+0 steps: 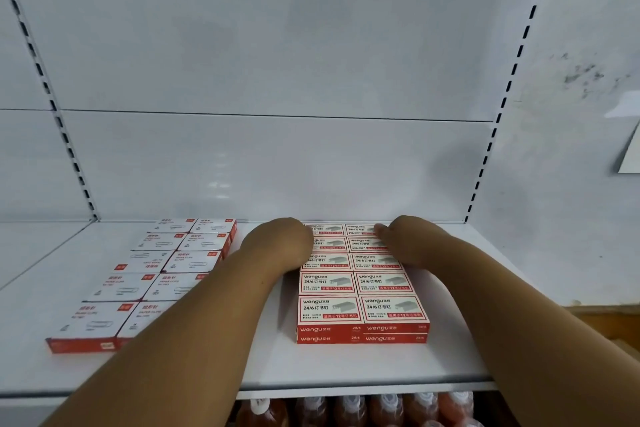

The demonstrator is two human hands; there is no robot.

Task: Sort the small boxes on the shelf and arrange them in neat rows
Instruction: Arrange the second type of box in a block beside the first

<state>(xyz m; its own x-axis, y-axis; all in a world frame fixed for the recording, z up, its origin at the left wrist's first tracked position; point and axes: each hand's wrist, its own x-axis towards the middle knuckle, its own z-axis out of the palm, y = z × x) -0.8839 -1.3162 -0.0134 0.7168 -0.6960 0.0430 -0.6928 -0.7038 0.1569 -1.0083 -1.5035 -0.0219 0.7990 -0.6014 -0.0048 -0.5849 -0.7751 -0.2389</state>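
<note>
Looking down at the white shelf [346, 364], I note two blocks of small boxes. The staple boxes [362, 284], red and white, form two columns running front to back, stacked two layers deep at the front edge, and lie right of centre. The paper-clip boxes [152, 274] form a similar two-column block to the left, well apart from the first; one box in it is turned the other way round.

My left hand [280, 246] rests against the left side of the staple block near the back wall. My right hand [405, 243] lies on top of the block's rear right part. Fingers on both are foreshortened; I cannot tell whether they are spread or curled.

Bottles [349, 409] stand on the level below.
</note>
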